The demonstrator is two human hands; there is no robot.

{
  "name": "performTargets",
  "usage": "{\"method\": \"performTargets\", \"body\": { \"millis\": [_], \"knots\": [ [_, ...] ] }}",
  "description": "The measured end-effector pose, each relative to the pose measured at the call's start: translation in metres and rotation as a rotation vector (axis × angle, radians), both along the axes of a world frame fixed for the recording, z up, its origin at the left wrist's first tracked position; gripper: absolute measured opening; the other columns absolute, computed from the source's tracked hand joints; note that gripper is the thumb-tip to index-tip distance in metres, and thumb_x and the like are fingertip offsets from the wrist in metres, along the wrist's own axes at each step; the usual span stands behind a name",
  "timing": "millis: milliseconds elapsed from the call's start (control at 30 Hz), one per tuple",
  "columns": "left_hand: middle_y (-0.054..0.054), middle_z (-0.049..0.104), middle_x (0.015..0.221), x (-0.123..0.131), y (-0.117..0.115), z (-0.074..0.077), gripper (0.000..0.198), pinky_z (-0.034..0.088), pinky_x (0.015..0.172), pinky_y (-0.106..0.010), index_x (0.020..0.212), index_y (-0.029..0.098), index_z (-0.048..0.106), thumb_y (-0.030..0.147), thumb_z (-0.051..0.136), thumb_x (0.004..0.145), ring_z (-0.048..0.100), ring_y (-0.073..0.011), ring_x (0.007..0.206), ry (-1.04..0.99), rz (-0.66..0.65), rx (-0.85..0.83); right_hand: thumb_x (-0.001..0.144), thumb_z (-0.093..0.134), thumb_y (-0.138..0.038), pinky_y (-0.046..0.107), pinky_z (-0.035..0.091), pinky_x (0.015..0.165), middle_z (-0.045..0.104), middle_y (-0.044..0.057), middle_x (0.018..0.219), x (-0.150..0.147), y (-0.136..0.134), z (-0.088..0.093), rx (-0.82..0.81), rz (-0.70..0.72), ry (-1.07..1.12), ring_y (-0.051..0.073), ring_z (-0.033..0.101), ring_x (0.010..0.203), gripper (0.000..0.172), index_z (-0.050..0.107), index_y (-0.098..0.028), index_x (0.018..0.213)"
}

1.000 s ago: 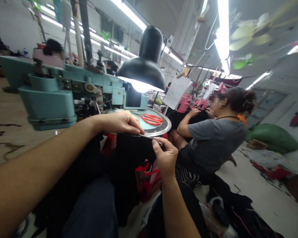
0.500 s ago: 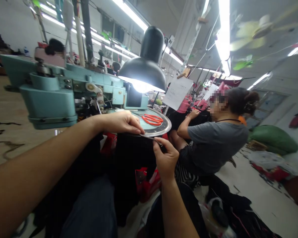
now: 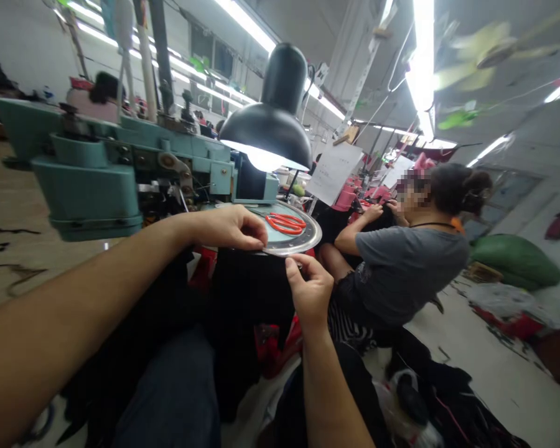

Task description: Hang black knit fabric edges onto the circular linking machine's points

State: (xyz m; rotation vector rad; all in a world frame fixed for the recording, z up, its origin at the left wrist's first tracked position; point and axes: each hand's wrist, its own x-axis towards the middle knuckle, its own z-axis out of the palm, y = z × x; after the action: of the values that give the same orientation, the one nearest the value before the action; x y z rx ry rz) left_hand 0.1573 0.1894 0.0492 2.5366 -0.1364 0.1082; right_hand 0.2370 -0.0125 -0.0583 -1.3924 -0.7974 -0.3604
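Black fabric (image 3: 249,289) is draped over the lap, its upper edge raised to the near rim of a round plate (image 3: 314,239) and stretched between two bare hands. By the left hand (image 3: 231,227), the edge is pinched narrowly between thumb and fingers, just in front of the plate. By the right hand (image 3: 312,285), the same edge is gripped farther along, with thumb and forefinger brought close together; how much cloth is tucked inside that fist cannot be told. Orange-handled scissors (image 3: 285,223) are laid on the plate, just beyond the hands. The plate is lit from above by a black lamp (image 3: 267,134) and flanked on the left by a teal machine (image 3: 91,193). On the right, a co-worker in a grey shirt (image 3: 410,264) is seated.
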Motion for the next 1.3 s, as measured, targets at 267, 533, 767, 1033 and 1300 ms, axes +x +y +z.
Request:
{"method": "performTargets", "body": {
  "millis": [267,533,767,1033,1300],
  "knots": [
    [0.002,0.059,0.066,0.004,-0.006,0.004,0.024,0.038,0.055,-0.020,0.077,0.016,0.069,0.039,0.064,0.072,0.050,-0.0108,0.060,0.021,0.003,0.047,0.082,0.072,-0.033,0.026,0.050,0.062,0.070,0.001,0.071,0.010,-0.002,0.000,-0.036,0.070,0.084,0.014,0.059,0.063,0.019,0.075,-0.014,0.084],
    [0.002,0.059,0.067,0.000,-0.006,0.004,0.029,0.038,0.057,-0.020,0.079,0.015,0.069,0.043,0.064,0.073,0.050,-0.0109,0.062,0.023,-0.033,0.026,0.086,0.069,-0.031,0.027,0.054,0.067,0.076,0.002,0.075,-0.006,-0.002,-0.003,-0.015,0.132,-0.004,0.017,0.067,0.068,0.017,0.078,-0.017,0.084],
    [0.002,0.061,0.070,0.001,0.002,0.000,0.021,0.040,0.059,-0.020,0.077,0.016,0.068,0.036,0.064,0.072,0.053,-0.0119,0.065,0.002,-0.021,0.038,0.086,0.068,-0.028,0.029,0.055,0.068,0.076,0.003,0.081,-0.006,0.007,-0.013,0.063,-0.010,-0.040,0.017,0.067,0.069,0.015,0.077,-0.017,0.092],
    [0.002,0.059,0.073,-0.001,-0.002,0.004,0.017,0.040,0.060,-0.020,0.080,0.016,0.064,0.031,0.062,0.072,0.051,-0.0116,0.066,0.015,-0.101,0.040,0.086,0.069,-0.033,0.026,0.051,0.060,0.070,0.001,0.069,-0.009,0.006,-0.005,-0.016,0.089,0.032,0.014,0.060,0.060,0.020,0.076,-0.015,0.082],
    [0.002,0.060,0.071,-0.002,0.005,0.002,0.019,0.040,0.060,-0.019,0.078,0.015,0.066,0.033,0.064,0.073,0.052,-0.0110,0.065,0.030,-0.088,0.027,0.085,0.069,-0.028,0.026,0.049,0.059,0.068,0.000,0.069,-0.011,0.008,-0.010,0.035,0.003,-0.027,0.012,0.057,0.058,0.015,0.077,-0.017,0.090]
  ]
}}
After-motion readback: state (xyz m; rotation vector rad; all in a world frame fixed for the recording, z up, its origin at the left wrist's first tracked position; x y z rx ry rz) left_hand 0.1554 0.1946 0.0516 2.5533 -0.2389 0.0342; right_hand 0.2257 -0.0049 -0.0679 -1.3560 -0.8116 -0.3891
